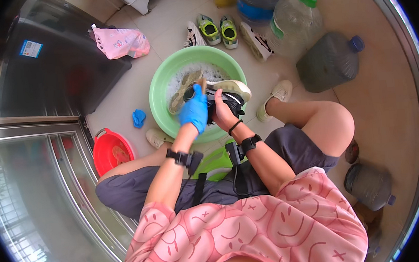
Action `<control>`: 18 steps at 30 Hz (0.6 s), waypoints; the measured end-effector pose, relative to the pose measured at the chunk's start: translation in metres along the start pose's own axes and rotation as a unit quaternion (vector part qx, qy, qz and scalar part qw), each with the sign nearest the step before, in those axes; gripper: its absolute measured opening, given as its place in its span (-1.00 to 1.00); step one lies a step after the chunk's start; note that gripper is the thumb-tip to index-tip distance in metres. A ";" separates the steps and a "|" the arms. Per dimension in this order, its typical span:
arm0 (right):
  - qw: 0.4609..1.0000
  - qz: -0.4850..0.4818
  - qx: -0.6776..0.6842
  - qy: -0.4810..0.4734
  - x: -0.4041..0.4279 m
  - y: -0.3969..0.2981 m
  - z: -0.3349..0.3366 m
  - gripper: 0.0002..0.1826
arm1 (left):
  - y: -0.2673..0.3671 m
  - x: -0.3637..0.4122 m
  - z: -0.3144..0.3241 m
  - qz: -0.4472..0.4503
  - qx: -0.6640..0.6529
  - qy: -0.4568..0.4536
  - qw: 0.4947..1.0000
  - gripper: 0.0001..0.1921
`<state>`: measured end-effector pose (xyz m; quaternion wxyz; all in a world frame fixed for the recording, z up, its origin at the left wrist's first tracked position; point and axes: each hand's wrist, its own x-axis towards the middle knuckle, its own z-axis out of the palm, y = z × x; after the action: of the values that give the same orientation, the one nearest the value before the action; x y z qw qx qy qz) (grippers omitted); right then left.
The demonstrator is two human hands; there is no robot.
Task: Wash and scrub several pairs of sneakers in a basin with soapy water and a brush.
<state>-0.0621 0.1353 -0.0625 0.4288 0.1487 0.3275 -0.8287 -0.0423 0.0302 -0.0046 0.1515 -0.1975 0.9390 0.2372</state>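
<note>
My left hand [194, 112], in a blue rubber glove, grips a small scrubbing brush [202, 83] with a brownish edge, mostly hidden by the fingers. My bare right hand [224, 111] holds a black sneaker [235, 101] with a pale thick sole [233, 86], tilted on its side over a light green plastic basin [155, 91]. The brush is close to the sneaker's sole; whether they touch cannot be made out. Soapy water with white foam [210, 70] fills the basin. Another shoe [184, 94], its worn sole upward, lies in the suds left of my gloved hand.
Green-lined sneakers [209, 30] and black-and-white shoes [257, 41] stand beyond the basin. Large plastic jugs [327, 62] line the right wall. At left are a red basin [102, 154], a crumpled blue glove [139, 118], a pink pouch [121, 42] and a black cabinet [60, 69].
</note>
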 end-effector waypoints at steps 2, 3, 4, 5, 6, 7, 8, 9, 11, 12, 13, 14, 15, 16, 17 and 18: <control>0.999 -0.001 0.030 0.031 -0.014 -0.014 0.001 -0.16 | 0.028 -0.032 -0.006 0.069 -0.003 -0.029 0.997 -0.50; 0.997 -0.003 0.059 0.043 -0.015 -0.018 -0.002 -0.17 | 0.028 -0.038 0.000 0.073 -0.009 -0.068 0.995 -0.49; 0.997 -0.023 0.057 0.040 -0.016 -0.019 -0.002 -0.16 | 0.023 -0.036 0.003 0.104 0.018 -0.031 0.994 -0.51; 0.993 -0.059 0.098 0.010 -0.013 -0.016 0.000 -0.27 | 0.014 -0.029 0.005 0.134 0.045 0.005 0.990 -0.53; 0.990 -0.035 0.135 -0.026 -0.012 -0.015 -0.004 -0.33 | 0.008 -0.015 0.003 0.052 0.015 0.006 0.999 -0.56; 0.983 -0.006 0.167 -0.075 -0.003 -0.016 0.006 -0.39 | -0.029 0.021 0.009 -0.043 -0.060 0.004 0.997 -0.55; 0.982 -0.004 0.182 -0.054 -0.005 -0.017 0.013 -0.44 | -0.047 0.032 0.010 -0.075 -0.084 0.037 0.993 -0.52; 0.980 0.007 0.190 -0.060 -0.001 -0.013 0.011 -0.43 | -0.058 0.035 0.009 -0.104 -0.107 0.070 0.986 -0.48; 0.980 0.024 0.194 -0.026 -0.006 -0.007 0.005 -0.42 | -0.026 0.018 0.005 -0.129 -0.123 0.030 0.984 -0.52; 0.979 -0.008 0.205 -0.022 -0.006 -0.007 0.005 -0.41 | -0.016 0.004 0.015 -0.063 -0.086 0.021 0.994 -0.51; 0.982 0.004 0.188 0.011 -0.010 -0.010 0.002 -0.40 | -0.005 -0.010 0.015 -0.014 -0.056 -0.006 0.998 -0.50; 0.978 0.011 0.208 0.026 -0.014 -0.015 0.000 -0.42 | 0.007 -0.025 0.015 0.038 -0.026 -0.030 0.999 -0.49; 0.972 0.021 0.229 0.041 -0.018 -0.016 0.000 -0.44 | 0.013 -0.029 0.001 0.031 -0.041 -0.024 0.998 -0.49; 0.963 0.000 0.268 0.002 -0.007 -0.010 -0.012 -0.43 | 0.015 -0.029 -0.013 0.035 -0.075 0.029 0.996 -0.49; 0.967 0.010 0.256 -0.007 -0.003 -0.007 -0.005 -0.44 | 0.005 -0.019 -0.023 0.029 -0.106 0.087 0.990 -0.49; 0.966 0.020 0.258 -0.016 0.001 -0.005 0.009 -0.44 | -0.023 0.008 -0.015 -0.087 -0.081 0.077 0.990 -0.50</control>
<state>-0.0666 0.1302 -0.0543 0.3979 0.2471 0.0928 -0.8786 -0.0424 0.0019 -0.0040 0.0827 -0.3077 0.9048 0.2825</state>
